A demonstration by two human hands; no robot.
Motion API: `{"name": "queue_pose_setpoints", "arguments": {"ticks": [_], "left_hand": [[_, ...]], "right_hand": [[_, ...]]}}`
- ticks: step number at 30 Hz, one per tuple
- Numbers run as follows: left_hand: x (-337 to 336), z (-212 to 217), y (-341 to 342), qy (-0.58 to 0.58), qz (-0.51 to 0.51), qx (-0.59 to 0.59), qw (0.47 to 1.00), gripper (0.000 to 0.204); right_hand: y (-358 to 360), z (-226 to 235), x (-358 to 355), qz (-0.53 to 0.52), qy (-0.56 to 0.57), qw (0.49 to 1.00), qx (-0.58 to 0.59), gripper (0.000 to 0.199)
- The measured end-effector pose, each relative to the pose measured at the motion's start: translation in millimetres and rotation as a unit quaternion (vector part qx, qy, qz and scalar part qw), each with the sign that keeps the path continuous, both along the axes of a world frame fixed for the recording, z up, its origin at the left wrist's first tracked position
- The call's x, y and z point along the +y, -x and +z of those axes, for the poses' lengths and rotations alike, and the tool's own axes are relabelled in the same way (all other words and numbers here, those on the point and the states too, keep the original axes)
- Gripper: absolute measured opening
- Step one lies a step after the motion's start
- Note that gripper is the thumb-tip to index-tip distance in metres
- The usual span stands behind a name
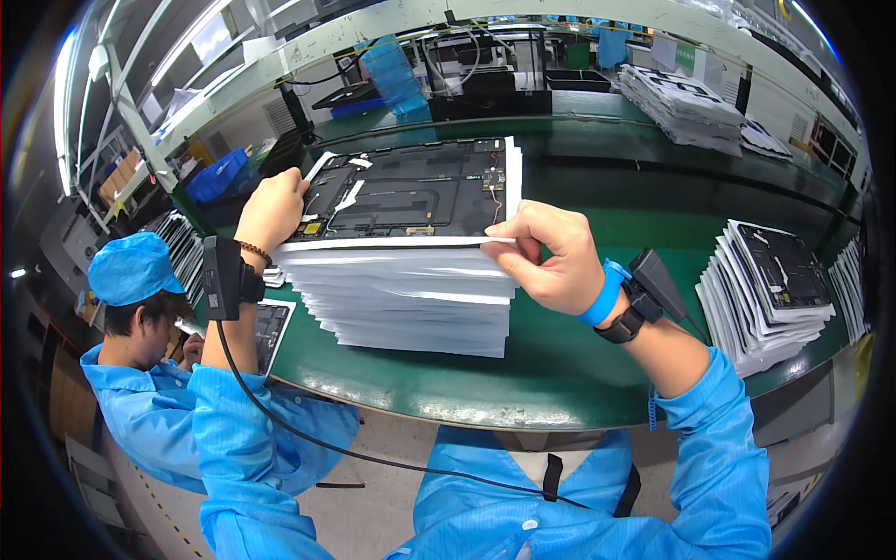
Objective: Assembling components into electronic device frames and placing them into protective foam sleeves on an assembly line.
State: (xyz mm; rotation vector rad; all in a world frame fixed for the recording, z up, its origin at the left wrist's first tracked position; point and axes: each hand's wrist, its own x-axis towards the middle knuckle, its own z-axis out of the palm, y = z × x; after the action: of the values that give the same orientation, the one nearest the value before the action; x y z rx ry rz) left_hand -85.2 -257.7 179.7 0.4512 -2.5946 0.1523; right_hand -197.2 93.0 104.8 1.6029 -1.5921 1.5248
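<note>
On the green bench stands a tall stack of white foam sheets (411, 299) with dark layers between some of them. On top lies a flat black electronics panel (401, 194) with thin cables, white strips and a yellow patch. My left hand (273, 210) is closed at the panel's left edge, its fingertips partly hidden. At the near right corner, my right hand (555, 257) pinches the panel's edge between thumb and fingers, right by the white sheet beneath. Whether that sheet is also gripped, I cannot tell. Both wrists carry strapped black devices.
A second stack of panels and white sheets (770, 299) stands at the right of the green bench (607, 373). Farther back is another white stack (681, 107). At my left sits a co-worker (149, 355) in blue, beside another panel (271, 331). A black cable (373, 453) crosses before me.
</note>
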Motion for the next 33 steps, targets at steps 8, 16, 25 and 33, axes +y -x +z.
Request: {"name": "queue_pose_setpoints", "arguments": {"ticks": [8, 16, 25, 33], "left_hand": [[5.1, 1.3, 0.5, 0.020, 0.022, -0.001, 1.000, 0.025], [14.5, 7.1, 0.7, 0.006, 0.049, 0.005, 0.999, 0.027], [40.6, 40.4, 2.0, 0.076, -0.020, 0.170, 0.982, 0.031], [111.9, 30.5, 34.6, -0.099, -0.240, -0.025, 0.965, 0.047]], "right_hand": [[7.6, -9.3, -4.2, 0.028, 0.010, 0.999, -0.030, 0.016], [-4.1, 16.1, 24.0, 0.021, -0.014, 0.999, -0.021, 0.041], [35.5, -45.3, 63.4, -0.095, 0.004, 0.985, -0.143, 0.021], [53.6, -119.3, 82.9, -0.228, -0.221, 0.939, 0.131, 0.031]]}}
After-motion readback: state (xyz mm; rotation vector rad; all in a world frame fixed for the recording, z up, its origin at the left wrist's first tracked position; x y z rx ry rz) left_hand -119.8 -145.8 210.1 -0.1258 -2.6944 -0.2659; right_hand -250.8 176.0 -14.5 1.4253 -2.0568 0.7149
